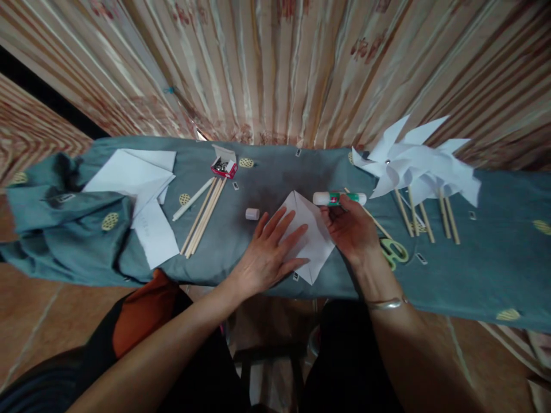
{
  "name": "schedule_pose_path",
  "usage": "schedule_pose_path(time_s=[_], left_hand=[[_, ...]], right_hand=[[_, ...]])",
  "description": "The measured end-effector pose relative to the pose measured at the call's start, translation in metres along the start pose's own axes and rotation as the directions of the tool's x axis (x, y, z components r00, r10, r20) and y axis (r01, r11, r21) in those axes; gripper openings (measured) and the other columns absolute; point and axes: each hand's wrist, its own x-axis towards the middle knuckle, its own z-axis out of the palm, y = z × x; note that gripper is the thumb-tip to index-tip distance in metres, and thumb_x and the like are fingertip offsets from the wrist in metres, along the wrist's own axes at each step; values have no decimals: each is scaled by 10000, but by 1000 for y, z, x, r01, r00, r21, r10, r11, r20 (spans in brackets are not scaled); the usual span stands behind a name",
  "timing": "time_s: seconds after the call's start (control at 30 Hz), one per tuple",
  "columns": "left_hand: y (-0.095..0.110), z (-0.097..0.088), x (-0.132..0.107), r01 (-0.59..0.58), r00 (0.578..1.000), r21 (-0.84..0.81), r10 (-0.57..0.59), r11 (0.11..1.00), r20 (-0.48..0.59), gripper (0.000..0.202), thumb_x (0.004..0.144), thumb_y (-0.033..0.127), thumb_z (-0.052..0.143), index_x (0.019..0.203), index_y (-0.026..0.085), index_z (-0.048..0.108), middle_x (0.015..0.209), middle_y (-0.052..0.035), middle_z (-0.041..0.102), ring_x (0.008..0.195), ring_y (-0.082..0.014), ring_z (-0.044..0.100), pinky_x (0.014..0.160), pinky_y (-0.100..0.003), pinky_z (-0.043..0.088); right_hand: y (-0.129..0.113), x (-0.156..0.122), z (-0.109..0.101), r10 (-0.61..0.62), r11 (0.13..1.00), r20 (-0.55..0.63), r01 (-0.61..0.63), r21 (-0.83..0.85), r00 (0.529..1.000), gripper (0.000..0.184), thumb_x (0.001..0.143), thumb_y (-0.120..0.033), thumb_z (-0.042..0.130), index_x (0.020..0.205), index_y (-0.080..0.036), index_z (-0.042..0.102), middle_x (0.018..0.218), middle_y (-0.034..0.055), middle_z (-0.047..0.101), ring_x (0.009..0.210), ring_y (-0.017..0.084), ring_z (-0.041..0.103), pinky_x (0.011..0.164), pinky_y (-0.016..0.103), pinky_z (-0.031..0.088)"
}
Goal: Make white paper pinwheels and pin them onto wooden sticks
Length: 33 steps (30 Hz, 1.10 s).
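My left hand [275, 246] lies flat with fingers spread on a square of white paper [321, 252], which is turned cornerwise and shows crease or cut lines at its corners. Between the fingers of my right hand [350, 226] is an uncapped glue stick [333, 199], held sideways with its white end pointing left, above the paper's right edge. A white cap [252, 214] rests on the cloth left of the paper. Close by my right wrist are green-handled scissors [394, 252], partly hidden, and a thin wooden stick [379, 223].
Several white paper pinwheels [422, 166] on wooden sticks lie at the right. Left of centre are a small red box of pins [224, 166], several wooden sticks [204, 218] and a white pen-like stick [193, 199]. White paper sheets [129, 172] lie farther left on the grey-green cloth [495, 258].
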Motion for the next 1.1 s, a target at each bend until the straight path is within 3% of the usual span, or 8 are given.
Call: schedule_pose_path(time_s=[0.07,0.13,0.23,0.33,0.43,0.63,0.83,1.1], left_hand=[[-11,-10,0,32,998,17,-31,999,-61,509,936,371,483,1405,195,392,1475,-162,409,1411,-298,298,1146,-563,205],[-26,-18,-1,136,984,33,-132,990,-123,454,927,247,481,1373,179,430,1441,-164,450,1375,-298,359,1125,-559,254],[-49,-22,-3,261,960,-26,-263,965,-101,446,872,176,514,1315,131,497,1315,-168,561,1251,-304,497,1033,-508,414],[-61,-21,-4,321,941,-103,-330,941,-75,361,844,132,501,1189,158,607,1179,-117,656,1121,-271,593,966,-451,484],[-59,-22,-3,376,911,-217,-403,901,-93,292,842,179,538,1105,183,662,1113,-89,694,1052,-252,638,927,-404,514],[-40,-27,0,426,828,-534,-552,731,-95,440,798,263,651,1226,176,596,1130,-82,701,940,-205,688,873,-343,551],[-33,-32,1,419,861,-472,-504,776,-64,296,799,209,644,1090,156,656,1095,-77,712,930,-199,687,880,-346,541],[-31,-32,0,363,889,-435,-446,824,-103,269,820,214,629,1081,155,660,1058,-89,718,948,-211,681,871,-354,540]], right_hand=[[1,0,3,51,999,2,-51,9,999,140,649,-198,809,732,-184,697,647,-30,724,589,83,682,590,127,585],[2,-1,5,96,995,18,-96,1,995,154,643,-204,819,741,-166,706,632,-21,725,561,81,678,540,108,570],[5,-2,8,144,990,55,-143,-12,988,146,646,-181,817,748,-170,713,638,-26,731,550,76,679,525,99,564],[8,-3,11,164,986,90,-164,-9,982,138,649,-140,802,743,-191,714,690,-30,750,593,84,699,593,120,587],[12,-5,13,175,984,137,-176,-2,975,137,654,-160,795,767,-186,722,739,-13,763,658,103,719,663,145,598],[22,-11,16,172,982,208,-151,-115,963,205,635,-240,828,806,-192,725,747,-12,764,707,137,733,696,198,609],[30,-13,17,124,971,195,-79,-226,973,249,600,-320,849,781,-191,736,740,-1,761,667,138,721,651,219,603],[33,-13,18,128,961,182,-77,-264,975,279,568,-338,859,759,-177,735,705,11,750,614,126,696,600,210,566]])
